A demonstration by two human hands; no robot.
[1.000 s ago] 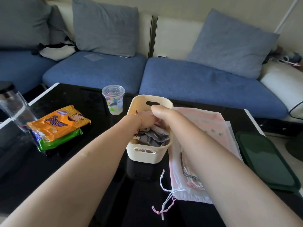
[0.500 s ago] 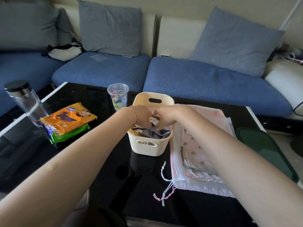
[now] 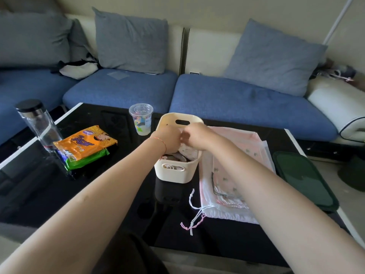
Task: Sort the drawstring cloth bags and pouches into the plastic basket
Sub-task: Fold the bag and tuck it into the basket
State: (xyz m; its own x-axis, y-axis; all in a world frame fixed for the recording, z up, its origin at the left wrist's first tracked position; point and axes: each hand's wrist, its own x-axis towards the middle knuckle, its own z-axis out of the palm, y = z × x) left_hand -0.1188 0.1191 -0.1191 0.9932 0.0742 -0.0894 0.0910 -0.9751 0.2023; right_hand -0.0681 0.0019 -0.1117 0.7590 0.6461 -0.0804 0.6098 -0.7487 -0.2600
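Working both hands over the cream plastic basket (image 3: pixel 178 173), I see my left hand (image 3: pixel 169 140) and right hand (image 3: pixel 194 135) curled above the pouches (image 3: pixel 185 153) inside; whether they pinch cloth I cannot tell. Right of the basket lie flat pink drawstring bags (image 3: pixel 233 175), probably light and limp; I'd gather those by folded fabric, not cords.

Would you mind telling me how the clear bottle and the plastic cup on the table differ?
The bottle is taller and has a black screw cap; the cup is shorter, with a clear flat lid. The bottle's wall is plain, while the cup bears a colourful print. Both stand upright on the black table, left of the basket.
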